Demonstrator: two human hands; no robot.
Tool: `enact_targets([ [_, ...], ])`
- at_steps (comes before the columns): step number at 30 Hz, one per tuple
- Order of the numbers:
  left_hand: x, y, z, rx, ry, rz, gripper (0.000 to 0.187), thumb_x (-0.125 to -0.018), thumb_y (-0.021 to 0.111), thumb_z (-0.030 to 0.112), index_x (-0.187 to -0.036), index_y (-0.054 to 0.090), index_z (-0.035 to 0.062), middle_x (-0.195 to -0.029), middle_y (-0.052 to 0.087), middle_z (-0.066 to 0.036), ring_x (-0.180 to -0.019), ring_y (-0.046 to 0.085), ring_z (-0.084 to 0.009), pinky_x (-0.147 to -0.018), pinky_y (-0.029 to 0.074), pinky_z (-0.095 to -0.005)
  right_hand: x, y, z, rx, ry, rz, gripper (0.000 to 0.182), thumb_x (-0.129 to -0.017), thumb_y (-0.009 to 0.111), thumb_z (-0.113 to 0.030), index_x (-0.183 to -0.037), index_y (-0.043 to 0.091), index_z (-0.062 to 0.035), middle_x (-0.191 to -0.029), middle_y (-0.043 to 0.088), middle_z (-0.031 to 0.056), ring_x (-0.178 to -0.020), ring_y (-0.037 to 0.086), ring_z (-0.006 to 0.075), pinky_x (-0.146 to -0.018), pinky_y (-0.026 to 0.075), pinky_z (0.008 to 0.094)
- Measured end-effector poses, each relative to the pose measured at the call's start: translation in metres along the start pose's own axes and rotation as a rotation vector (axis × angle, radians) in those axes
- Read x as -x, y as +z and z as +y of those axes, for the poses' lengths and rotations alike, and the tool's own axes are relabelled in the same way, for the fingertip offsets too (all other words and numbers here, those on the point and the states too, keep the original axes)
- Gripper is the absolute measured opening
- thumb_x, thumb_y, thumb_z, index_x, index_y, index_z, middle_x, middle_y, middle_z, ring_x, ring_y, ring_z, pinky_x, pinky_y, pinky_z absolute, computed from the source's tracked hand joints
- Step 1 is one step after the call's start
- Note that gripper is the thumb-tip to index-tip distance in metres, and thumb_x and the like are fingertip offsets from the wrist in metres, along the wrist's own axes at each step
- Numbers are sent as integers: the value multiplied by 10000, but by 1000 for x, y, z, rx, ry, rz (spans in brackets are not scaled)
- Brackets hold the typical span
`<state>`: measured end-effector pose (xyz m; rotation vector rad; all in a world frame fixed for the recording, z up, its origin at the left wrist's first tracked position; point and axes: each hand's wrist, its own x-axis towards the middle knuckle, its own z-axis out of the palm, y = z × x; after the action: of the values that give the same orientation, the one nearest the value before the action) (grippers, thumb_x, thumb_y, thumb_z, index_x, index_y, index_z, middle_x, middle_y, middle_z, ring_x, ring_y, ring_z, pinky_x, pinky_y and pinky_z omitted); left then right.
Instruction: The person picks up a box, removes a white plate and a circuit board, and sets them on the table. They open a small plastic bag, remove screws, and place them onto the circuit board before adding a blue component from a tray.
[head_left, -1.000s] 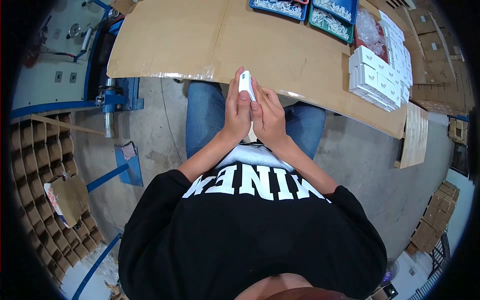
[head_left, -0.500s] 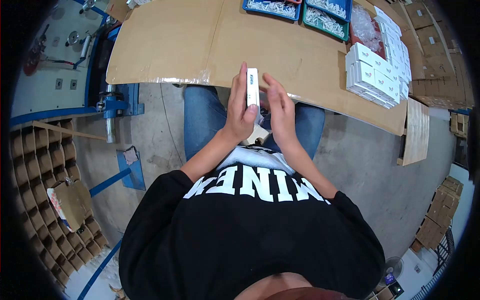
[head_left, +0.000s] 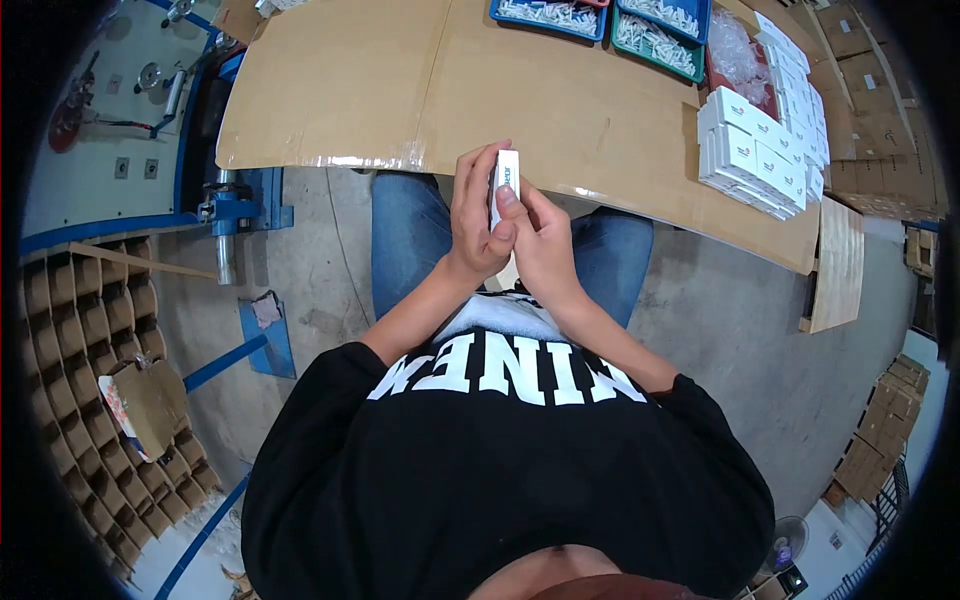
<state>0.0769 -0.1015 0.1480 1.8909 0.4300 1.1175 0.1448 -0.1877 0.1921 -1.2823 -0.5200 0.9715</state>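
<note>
A small white box [head_left: 508,168] with dark print on its narrow side stands on edge between my two hands, above my lap and just in front of the table's near edge. My left hand [head_left: 478,215] is closed along the box's left side, its thumb low near the bottom of the box. From the right, my right hand [head_left: 541,235] presses against the box, with its thumb laid over the printed narrow side. My fingers and palms hide the lower part and the broad sides of the box.
The cardboard-covered table [head_left: 340,90] spans the front. Blue tray [head_left: 548,33] and green tray [head_left: 655,65] hold small white pieces. Stacked white boxes [head_left: 755,150] stand at the table's right, beside a red tray with clear plastic. A blue-framed machine [head_left: 245,205] is at left.
My right hand has moved left and closed onto the box, its thumb now over the narrow side. The box sits slightly lower in view.
</note>
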Motion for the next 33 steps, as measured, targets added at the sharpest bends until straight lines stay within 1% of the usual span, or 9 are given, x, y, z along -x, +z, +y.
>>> enact_targets([
  [2, 3, 2, 5, 20, -18, 51, 913, -944, 361, 697, -1343, 475, -116, -1263, 509, -269, -1130, 544, -378, -958, 454, -427, 3, -1, 0, 95, -40, -36, 523, -1062, 547, -265, -1485, 447, 27, -1148, 683, 91, -1044, 596, 113, -932, 477, 271],
  [8, 7, 2, 7, -18, -58, 11, 921, -950, 276, 675, -1377, 445, -124, -1325, 502, -263, -1214, 512, -361, -1045, 409, -438, 9, -3, 1, 153, -59, -60, 513, -1094, 444, -290, -1502, 422, 20, -1159, 679, 110, -1030, 594, 112, -910, 476, 270],
  [15, 7, 8, 5, 54, 12, 90, 857, -948, 335, 624, -1305, 485, -141, -1236, 527, -279, -1155, 527, -394, -990, 440, -444, 12, -3, -5, 154, -50, -35, 516, -1107, 377, -307, -1501, 423, 24, -1128, 685, 125, -1037, 607, 137, -925, 470, 281],
  [22, -3, 6, -4, -25, 35, -11, 1065, -941, 433, 713, -1564, 128, -95, -1435, 388, -230, -1239, 484, -357, -1082, 369, -422, -14, -30, -10, 238, -66, -121, 499, -1093, 426, -311, -1412, 508, 64, -1308, 585, 162, -1172, 571, 235, -1034, 432, 339],
  [24, -2, 4, -3, 442, -290, -37, 1007, -967, 434, 688, -1597, 98, -23, -1412, 438, -186, -1213, 514, -300, -1062, 389, -384, -17, -42, -25, 132, 109, -193, 607, -1017, 571, -397, -1435, 489, 35, -1383, 531, 179, -1251, 547, 285, -1035, 452, 374],
  [25, -3, -1, -2, 608, -506, -51, 1006, -913, 402, 799, -1623, 161, 128, -1492, 426, -173, -1298, 511, -310, -1087, 423, -411, -16, -47, -29, 133, 108, -189, 607, -1017, 571, -397, -1435, 489, 35, -1383, 531, 179, -1251, 547, 285, -1035, 452, 374],
  [27, -5, -1, 0, 696, -625, -30, 968, -928, 347, 796, -1619, 179, 140, -1467, 459, -168, -1293, 528, -300, -1077, 444, -410, -14, -53, -32, 890, -422, -129, 805, -851, 754, -417, -1498, 452, -43, -1502, 444, 195, -1337, 514, 352, -1090, 430, 455],
  [30, -4, 6, 15, 867, -832, 30, 848, -983, 211, 746, -1574, 286, 143, -1373, 551, -135, -1270, 574, -271, -1060, 477, -423, -25, -60, -22, 1008, -743, -245, 1005, -723, 822, -525, -1505, 423, -37, -1562, 353, 190, -1341, 500, 395, -1092, 427, 484],
  [33, -4, 10, 35, 975, -997, -50, 788, -986, 237, 741, -1420, 443, 117, -1323, 576, -111, -1216, 607, -241, -997, 515, -407, -38, -65, -16, 1000, -849, -342, 906, -763, 788, -520, -1455, 482, -22, -1496, 445, 212, -1310, 519, 419, -1093, 422, 515],
])
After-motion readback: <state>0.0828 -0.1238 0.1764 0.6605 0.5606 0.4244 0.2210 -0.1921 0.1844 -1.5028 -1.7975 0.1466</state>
